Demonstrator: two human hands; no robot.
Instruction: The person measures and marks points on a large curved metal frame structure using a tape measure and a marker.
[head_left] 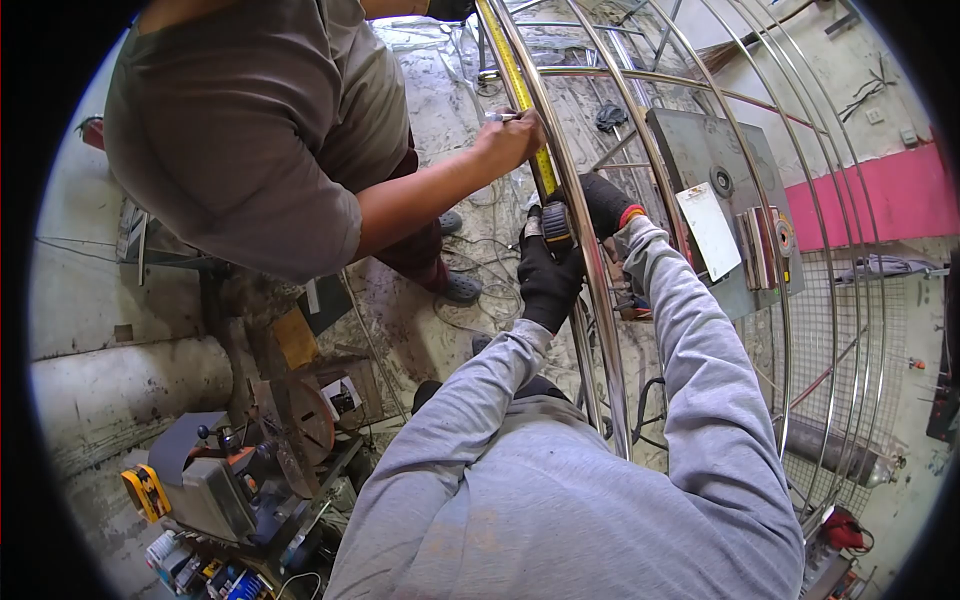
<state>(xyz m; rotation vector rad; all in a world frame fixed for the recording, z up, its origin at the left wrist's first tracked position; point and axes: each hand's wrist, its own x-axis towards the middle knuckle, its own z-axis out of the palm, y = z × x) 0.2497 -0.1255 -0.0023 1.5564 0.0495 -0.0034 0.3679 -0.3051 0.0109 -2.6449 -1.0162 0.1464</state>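
My left hand (550, 280), in a black glove, is closed round a tape measure (556, 226) with a dark case. Its yellow blade (513, 75) runs out along a shiny curved metal tube (541, 98) towards the top of the view. On the other side of the tube, my right hand (606, 205), in a black glove with a red and orange cuff, is closed on the tube beside the tape case. A co-worker's bare hand (512, 143) holds a thin white marker (499, 117) at the blade, just above my hands.
Curved metal tubes (735, 125) of a large frame spread to the right. Behind them stands a grey table (775, 150) with a white sheet (709, 231) and discs. The co-worker (240, 130) stands at left. A cluttered machine bench (215, 495) is lower left; cables (490, 265) cross the floor.
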